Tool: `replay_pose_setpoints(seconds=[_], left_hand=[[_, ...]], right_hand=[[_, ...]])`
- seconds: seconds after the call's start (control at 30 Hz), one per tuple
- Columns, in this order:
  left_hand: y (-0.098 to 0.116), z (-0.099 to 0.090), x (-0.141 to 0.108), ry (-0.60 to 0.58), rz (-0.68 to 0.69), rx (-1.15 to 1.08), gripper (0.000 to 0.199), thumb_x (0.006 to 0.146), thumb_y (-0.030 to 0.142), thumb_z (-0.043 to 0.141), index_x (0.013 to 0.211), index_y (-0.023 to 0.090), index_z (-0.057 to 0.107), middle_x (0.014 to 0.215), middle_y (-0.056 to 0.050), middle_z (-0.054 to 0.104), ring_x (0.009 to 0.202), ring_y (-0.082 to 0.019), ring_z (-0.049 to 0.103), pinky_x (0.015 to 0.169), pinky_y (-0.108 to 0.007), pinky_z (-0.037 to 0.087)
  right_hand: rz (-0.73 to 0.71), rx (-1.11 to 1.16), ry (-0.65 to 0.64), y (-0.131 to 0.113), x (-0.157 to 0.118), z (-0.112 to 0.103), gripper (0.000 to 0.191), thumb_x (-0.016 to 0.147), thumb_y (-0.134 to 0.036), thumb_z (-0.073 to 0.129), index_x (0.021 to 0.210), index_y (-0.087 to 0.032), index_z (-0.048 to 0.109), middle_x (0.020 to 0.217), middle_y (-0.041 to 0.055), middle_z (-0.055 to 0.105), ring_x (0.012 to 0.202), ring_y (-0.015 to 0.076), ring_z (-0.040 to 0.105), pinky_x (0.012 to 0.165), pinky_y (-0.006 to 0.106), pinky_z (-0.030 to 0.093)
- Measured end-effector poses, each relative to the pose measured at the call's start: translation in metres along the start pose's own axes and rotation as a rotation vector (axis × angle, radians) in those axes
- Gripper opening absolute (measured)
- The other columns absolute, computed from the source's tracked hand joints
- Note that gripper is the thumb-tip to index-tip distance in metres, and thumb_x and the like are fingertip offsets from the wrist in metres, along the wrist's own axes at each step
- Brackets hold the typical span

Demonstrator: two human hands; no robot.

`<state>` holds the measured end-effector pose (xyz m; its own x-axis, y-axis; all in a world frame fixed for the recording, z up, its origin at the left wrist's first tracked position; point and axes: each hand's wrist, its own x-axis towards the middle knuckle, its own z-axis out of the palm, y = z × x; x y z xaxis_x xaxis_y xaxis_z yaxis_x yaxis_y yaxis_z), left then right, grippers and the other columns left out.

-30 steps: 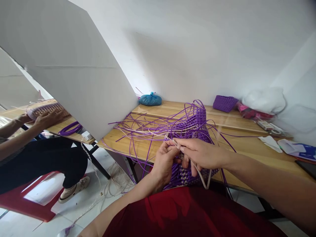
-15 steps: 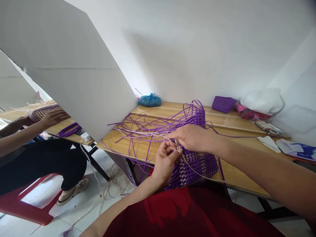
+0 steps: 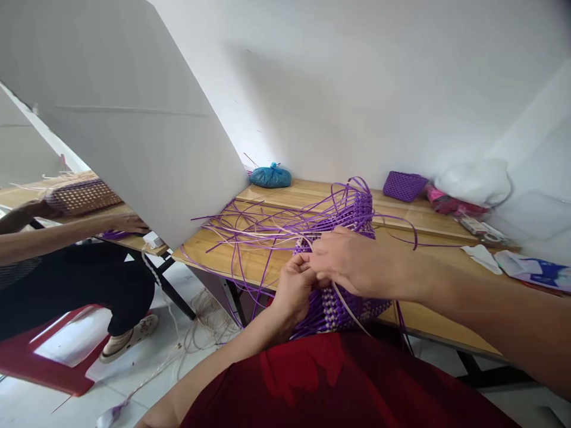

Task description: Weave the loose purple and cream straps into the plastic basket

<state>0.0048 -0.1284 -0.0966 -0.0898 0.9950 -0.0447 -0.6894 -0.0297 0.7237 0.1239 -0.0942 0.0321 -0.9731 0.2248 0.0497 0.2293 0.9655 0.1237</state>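
A half-woven basket [image 3: 330, 315] of purple and beige plastic strips rests at the table's front edge, against my lap. My left hand [image 3: 295, 288] is closed at its near side, thumb and fingers pinched together. Right over those fingertips lies my right hand [image 3: 352, 261], bent and closed, covering the spot where they meet. From under it a beige strip [image 3: 350, 310] runs down across the weave toward my lap. The exact pinch on the strip is hidden. Long loose strips [image 3: 250, 229] fan out leftward from the basket over the table.
Along the wall on the wooden table [image 3: 437, 279] are a blue tied bag [image 3: 270, 176], a small purple woven basket [image 3: 404, 185] and a white bag [image 3: 473, 183]. A grey partition [image 3: 147, 137] stands left. Beyond it, a co-worker's hand [image 3: 127, 223] reaches beside another basket [image 3: 84, 196].
My right hand has moved down and closer over my left fingertips, hiding the strip between them. The co-worker's hand has shifted from their basket down and right to the table edge.
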Motion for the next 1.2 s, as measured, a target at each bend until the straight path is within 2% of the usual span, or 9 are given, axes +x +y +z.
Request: replay_pose_setpoints(seconds=[0.17, 0.27, 0.37, 0.5, 0.6, 0.7, 0.87, 0.97, 1.2], left_hand=[[0.003, 0.001, -0.001, 0.026, -0.04, -0.043, 0.033, 0.057, 0.017, 0.087, 0.077, 0.014, 0.06, 0.073, 0.001, 0.063, 0.065, -0.007, 0.06, 0.062, -0.018, 0.051], [0.004, 0.001, -0.001, 0.043, -0.027, -0.057, 0.036, 0.057, 0.017, 0.088, 0.078, 0.015, 0.059, 0.073, 0.002, 0.062, 0.065, -0.007, 0.059, 0.061, -0.017, 0.05], [0.003, 0.0, -0.001, 0.047, -0.015, -0.068, 0.036, 0.058, 0.017, 0.087, 0.078, 0.016, 0.058, 0.071, 0.003, 0.06, 0.063, -0.006, 0.057, 0.059, -0.016, 0.049], [0.002, 0.0, 0.0, 0.051, 0.012, -0.076, 0.042, 0.059, 0.016, 0.086, 0.091, 0.018, 0.059, 0.073, 0.003, 0.06, 0.062, -0.006, 0.057, 0.057, -0.015, 0.049], [0.002, -0.001, 0.001, 0.031, 0.034, -0.059, 0.04, 0.06, 0.016, 0.086, 0.09, 0.019, 0.059, 0.075, 0.004, 0.058, 0.061, -0.005, 0.056, 0.053, -0.014, 0.048], [0.002, -0.003, 0.001, 0.0, 0.009, -0.012, 0.036, 0.061, 0.018, 0.085, 0.087, 0.017, 0.06, 0.073, 0.003, 0.057, 0.057, -0.004, 0.052, 0.045, -0.012, 0.043], [0.007, 0.001, 0.0, 0.033, -0.047, 0.026, 0.036, 0.062, 0.023, 0.086, 0.089, 0.016, 0.062, 0.077, 0.001, 0.06, 0.06, -0.006, 0.055, 0.049, -0.015, 0.049], [0.01, 0.005, 0.001, 0.1, -0.095, 0.05, 0.033, 0.061, 0.025, 0.086, 0.082, 0.015, 0.062, 0.072, 0.002, 0.057, 0.056, -0.006, 0.053, 0.049, -0.016, 0.051], [0.009, 0.005, 0.006, 0.164, -0.161, 0.086, 0.025, 0.062, 0.021, 0.082, 0.077, 0.016, 0.062, 0.069, 0.004, 0.053, 0.053, -0.005, 0.05, 0.043, -0.015, 0.048]], right_hand=[[0.248, 0.193, 0.189, 0.029, 0.02, 0.005, 0.013, 0.088, -0.018, 0.057, 0.081, -0.016, 0.067, 0.082, 0.0026, 0.065, 0.078, 0.0137, 0.055, 0.07, 0.026, 0.035], [0.343, 0.172, 0.17, 0.037, 0.021, 0.008, 0.014, 0.085, -0.016, 0.056, 0.076, -0.017, 0.066, 0.075, 0.0009, 0.066, 0.072, 0.0128, 0.056, 0.066, 0.025, 0.033], [0.431, 0.092, 0.125, 0.028, 0.015, 0.007, 0.014, 0.085, -0.017, 0.054, 0.076, -0.017, 0.065, 0.073, 0.0017, 0.065, 0.066, 0.0128, 0.054, 0.061, 0.026, 0.031], [0.374, -0.12, 0.149, 0.001, 0.002, 0.004, 0.015, 0.086, -0.013, 0.049, 0.079, -0.016, 0.063, 0.081, 0.0063, 0.065, 0.071, 0.016, 0.055, 0.063, 0.029, 0.029], [0.446, -0.145, 0.068, -0.013, -0.006, 0.004, 0.015, 0.085, -0.014, 0.049, 0.077, -0.016, 0.061, 0.076, 0.0071, 0.065, 0.065, 0.0166, 0.053, 0.059, 0.031, 0.025], [0.582, -0.003, 0.0, -0.016, -0.011, 0.009, 0.019, 0.089, -0.018, 0.044, 0.075, -0.017, 0.057, 0.068, 0.0049, 0.063, 0.057, 0.0144, 0.049, 0.055, 0.03, 0.021], [0.656, 0.293, 0.184, -0.006, -0.015, 0.033, 0.023, 0.091, -0.021, 0.042, 0.069, -0.018, 0.05, 0.064, 0.0, 0.057, 0.056, 0.0103, 0.043, 0.055, 0.028, 0.021], [0.644, 0.407, 0.225, 0.001, -0.017, 0.044, 0.025, 0.088, -0.024, 0.044, 0.064, -0.018, 0.047, 0.059, -0.0023, 0.051, 0.055, 0.0096, 0.04, 0.054, 0.026, 0.021], [0.506, 0.693, 0.15, 0.015, -0.025, 0.048, 0.025, 0.086, -0.026, 0.044, 0.062, -0.018, 0.043, 0.06, -0.0048, 0.042, 0.057, 0.0093, 0.038, 0.054, 0.023, 0.026]])
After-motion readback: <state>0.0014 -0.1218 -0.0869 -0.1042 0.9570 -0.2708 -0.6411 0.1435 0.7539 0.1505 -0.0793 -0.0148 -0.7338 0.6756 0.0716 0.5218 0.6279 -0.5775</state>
